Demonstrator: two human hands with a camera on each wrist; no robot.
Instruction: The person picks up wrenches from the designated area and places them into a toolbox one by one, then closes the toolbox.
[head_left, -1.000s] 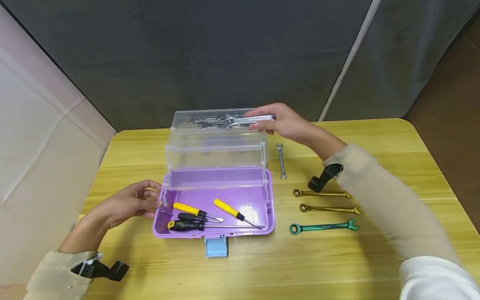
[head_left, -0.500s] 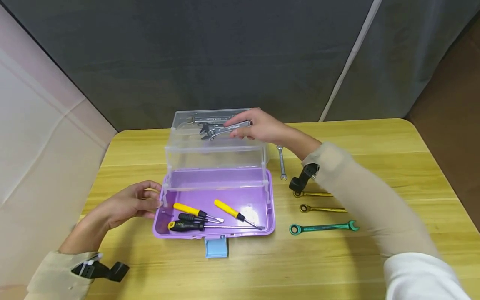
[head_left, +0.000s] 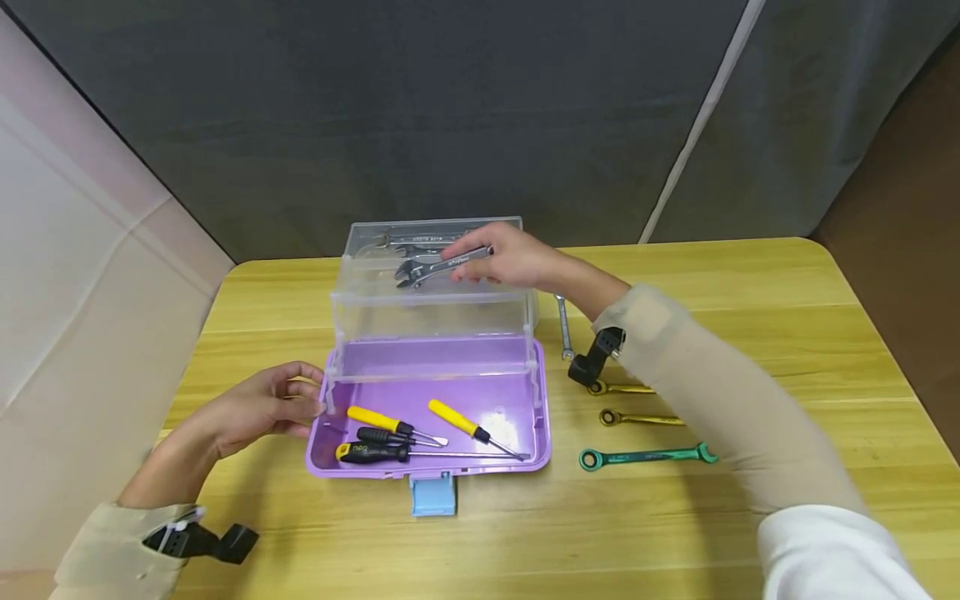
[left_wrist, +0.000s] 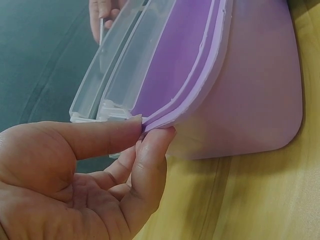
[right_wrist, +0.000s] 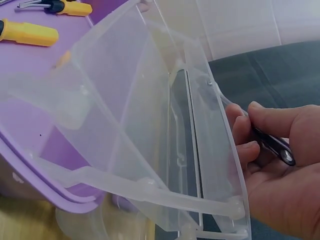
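Note:
At the purple toolbox, my left hand pinches the left rim between thumb and finger, as the left wrist view shows closely. My right hand grips an adjustable wrench by its handle, over the clear upper tray at the back. The wrench's jaw end points left. Whether it touches the tray cannot be told. Silver wrenches lie in that tray, partly behind my right hand. Several screwdrivers, among them a yellow-handled one and a long black one, lie on the box floor.
A blue latch hangs at the box front. Right of the box lie a small silver wrench, two gold ratchet wrenches and a green one. My right forearm partly covers the gold ones. A dark curtain stands behind the table.
My right hand has moved left and slightly toward me with the adjustable wrench, which now tilts more. The left hand, the box and the screwdrivers have stayed put.

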